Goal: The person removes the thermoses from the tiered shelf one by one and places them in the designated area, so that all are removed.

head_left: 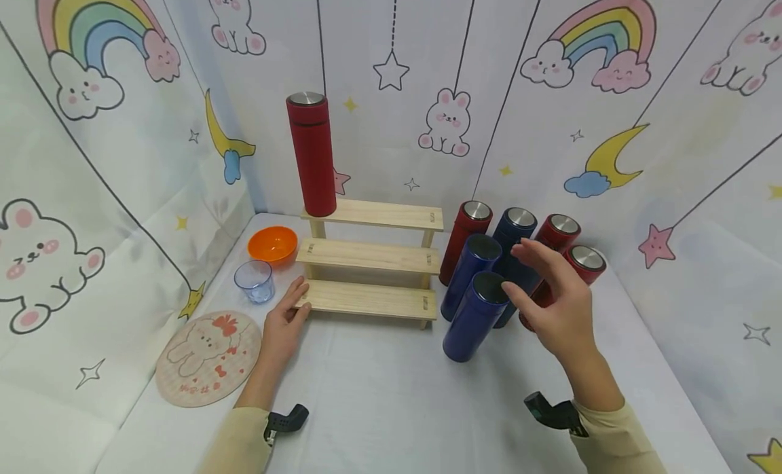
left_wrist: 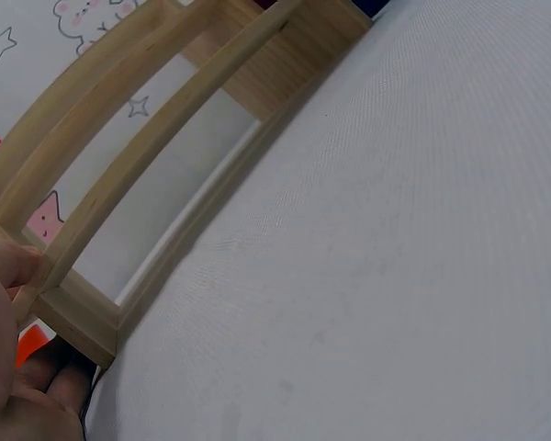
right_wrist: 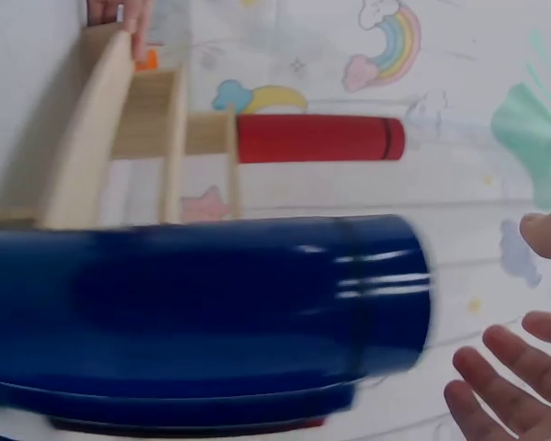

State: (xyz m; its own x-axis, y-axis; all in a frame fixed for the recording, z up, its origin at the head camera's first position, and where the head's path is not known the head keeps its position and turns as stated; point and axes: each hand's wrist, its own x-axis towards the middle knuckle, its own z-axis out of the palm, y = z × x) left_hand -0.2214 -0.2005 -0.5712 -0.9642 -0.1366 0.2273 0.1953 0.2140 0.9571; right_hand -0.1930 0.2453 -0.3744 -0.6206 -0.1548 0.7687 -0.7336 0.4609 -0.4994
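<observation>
A three-step wooden rack (head_left: 366, 299) stands on the table, and my left hand (head_left: 284, 328) grips the left end of its lowest board. In the left wrist view the thumb (left_wrist: 14, 264) lies on the board's end, with fingers curled below beside the leg. My right hand (head_left: 556, 301) is in the air with thumb and fingers spread, just right of the lid of the front blue thermos (head_left: 473, 321). The right wrist view shows a gap between that hand and the blue thermos (right_wrist: 211, 299). One red thermos (head_left: 311, 155) stands upright on the top step's left end.
Right of the rack cluster another blue thermos (head_left: 470, 270), a navy thermos (head_left: 516, 246) and several red thermoses, including one by the rack (head_left: 467, 236). Left are an orange bowl (head_left: 272, 244), a clear blue glass (head_left: 255, 282) and a round bunny mat (head_left: 208, 358). Patterned cloth surrounds the table.
</observation>
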